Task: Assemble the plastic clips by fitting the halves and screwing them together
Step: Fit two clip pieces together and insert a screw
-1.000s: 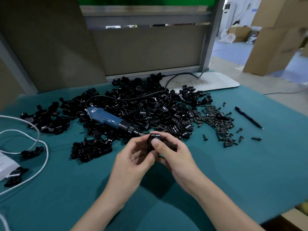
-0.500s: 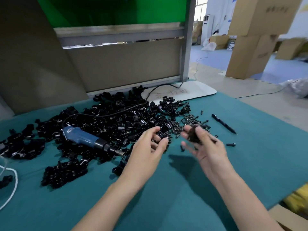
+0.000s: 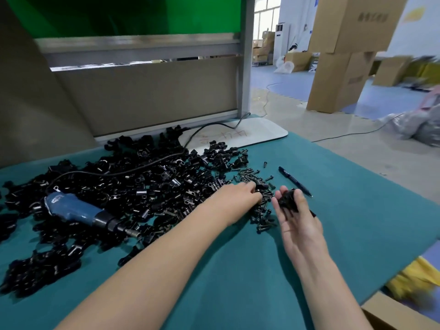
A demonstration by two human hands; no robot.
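While your right hand (image 3: 297, 225) holds the fitted clip (image 3: 287, 200) with fingers and thumb curled round it, low over the teal mat (image 3: 238, 270) just right of the screws (image 3: 262, 210), nothing but that grip seems to keep the halves together. Slacken it and they will likely slip out of line before a screw goes in.

Your left hand (image 3: 238, 196) lies on the screw pile with its fingertips down among the heads; whether they pinch one, I cannot tell. The screws lie tangled, so you may lift two at once, or flick some towards the mat's edge.

Your left forearm crosses the heap of loose clip halves (image 3: 142, 186) and a careless pull back could drag parts along. The electric screwdriver (image 3: 78, 209) rests on that heap, its cord trailing across it — a snatch at it may scatter pieces.

Counted:
- One held clip.
- One screwdriver.
- One pen (image 3: 294, 181).
- One screw (image 3: 265, 164) lying apart.
- Piled screws: dozens, too crowded to count.
- Clip halves: far too many to count.
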